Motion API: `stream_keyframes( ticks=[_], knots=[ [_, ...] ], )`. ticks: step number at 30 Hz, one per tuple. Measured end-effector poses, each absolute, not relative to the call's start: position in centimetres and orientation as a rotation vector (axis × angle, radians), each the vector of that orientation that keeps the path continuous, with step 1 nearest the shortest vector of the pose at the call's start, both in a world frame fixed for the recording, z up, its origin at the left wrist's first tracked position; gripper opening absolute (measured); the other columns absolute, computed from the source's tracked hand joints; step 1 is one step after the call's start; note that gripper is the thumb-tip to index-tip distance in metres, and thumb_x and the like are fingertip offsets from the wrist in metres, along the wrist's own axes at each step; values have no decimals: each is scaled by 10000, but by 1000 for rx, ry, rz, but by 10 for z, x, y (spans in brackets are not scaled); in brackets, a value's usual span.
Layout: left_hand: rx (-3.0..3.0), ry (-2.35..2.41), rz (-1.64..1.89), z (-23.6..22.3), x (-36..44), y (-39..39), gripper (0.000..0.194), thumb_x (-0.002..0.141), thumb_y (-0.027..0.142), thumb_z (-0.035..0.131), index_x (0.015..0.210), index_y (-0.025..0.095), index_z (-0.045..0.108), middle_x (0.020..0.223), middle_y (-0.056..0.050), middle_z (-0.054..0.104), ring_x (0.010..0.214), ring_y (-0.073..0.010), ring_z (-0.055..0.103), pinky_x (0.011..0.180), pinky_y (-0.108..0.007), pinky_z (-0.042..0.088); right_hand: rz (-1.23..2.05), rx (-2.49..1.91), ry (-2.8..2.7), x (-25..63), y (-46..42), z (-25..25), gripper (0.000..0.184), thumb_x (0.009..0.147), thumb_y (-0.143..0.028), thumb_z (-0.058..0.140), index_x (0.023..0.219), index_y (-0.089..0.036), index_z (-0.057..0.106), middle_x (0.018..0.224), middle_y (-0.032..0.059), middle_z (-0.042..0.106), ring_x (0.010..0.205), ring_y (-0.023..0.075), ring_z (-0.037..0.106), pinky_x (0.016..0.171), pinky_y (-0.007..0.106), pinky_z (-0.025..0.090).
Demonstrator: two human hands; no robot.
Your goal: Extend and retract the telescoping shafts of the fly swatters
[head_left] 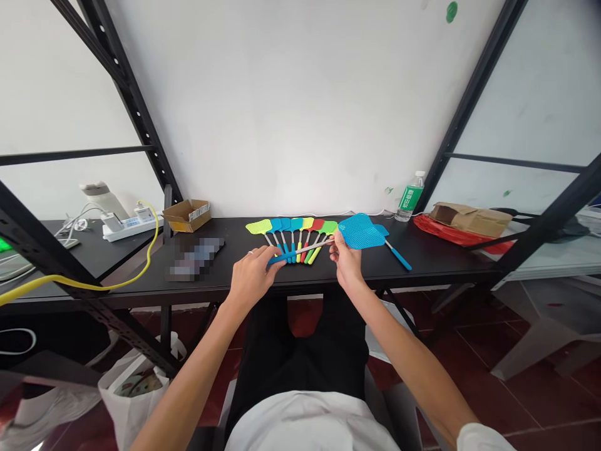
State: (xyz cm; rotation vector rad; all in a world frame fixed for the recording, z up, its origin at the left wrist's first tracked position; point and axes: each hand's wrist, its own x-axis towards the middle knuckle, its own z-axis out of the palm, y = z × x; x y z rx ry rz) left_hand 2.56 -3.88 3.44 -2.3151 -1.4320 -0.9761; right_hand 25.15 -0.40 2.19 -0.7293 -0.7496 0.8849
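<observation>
A blue fly swatter is held level over the front of the black table, its mesh head to the right. My left hand is closed around its blue handle. Just below the head, my right hand pinches the thin metal shaft between thumb and fingers. Behind it, several fly swatters lie fanned out on the table, with yellow, blue, red and green heads and handles toward me. Another blue-handled fly swatter lies to the right, its head partly hidden by the held one.
At the left stand an open cardboard box, a pixelated flat object and a white power strip. A yellow cable hangs across the table edge. To the right are a water bottle and a brown package on red plastic.
</observation>
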Motion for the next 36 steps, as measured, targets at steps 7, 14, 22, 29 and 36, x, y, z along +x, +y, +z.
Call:
stream_keyframes(
  ticks=[7, 14, 22, 29, 36],
  knots=[
    [-2297, -1428, -932, 32, 24, -37, 375, 1014, 482, 412, 995, 235, 693, 892, -44, 711, 833, -217, 629, 589, -299, 349, 887, -744, -769, 253, -3, 22, 399, 657, -537, 817, 756, -187, 652, 739, 23, 662, 548, 83, 491, 424, 211, 335],
    [-2268, -1424, -1070, 36, 23, -38, 286, 984, 464, 505, 1027, 238, 674, 957, -33, 738, 793, -197, 654, 629, -290, 384, 876, -735, -767, 256, -1, 20, 397, 661, -538, 818, 754, -185, 661, 763, 29, 666, 556, 82, 493, 423, 208, 345],
    [-2331, -1519, -1079, 39, 17, -37, 349, 947, 524, 541, 1147, 254, 634, 981, -22, 740, 764, -188, 667, 641, -277, 401, 861, -743, -751, 259, -1, 21, 399, 661, -543, 814, 752, -184, 666, 767, 26, 665, 557, 81, 494, 432, 209, 345],
    [-2323, -1561, -1128, 45, 8, -36, 344, 979, 508, 467, 991, 241, 684, 778, -17, 705, 661, -180, 618, 583, -279, 353, 873, -743, -744, 261, 0, 21, 409, 665, -551, 815, 774, -187, 661, 766, 23, 671, 558, 81, 511, 438, 209, 344],
    [-2413, -1562, -1170, 47, 6, -38, 304, 952, 482, 520, 1074, 223, 622, 862, -16, 707, 648, -160, 612, 605, -264, 392, 852, -723, -703, 264, 2, 22, 435, 645, -552, 838, 792, -186, 654, 775, 17, 667, 555, 76, 516, 434, 208, 346]
  ],
)
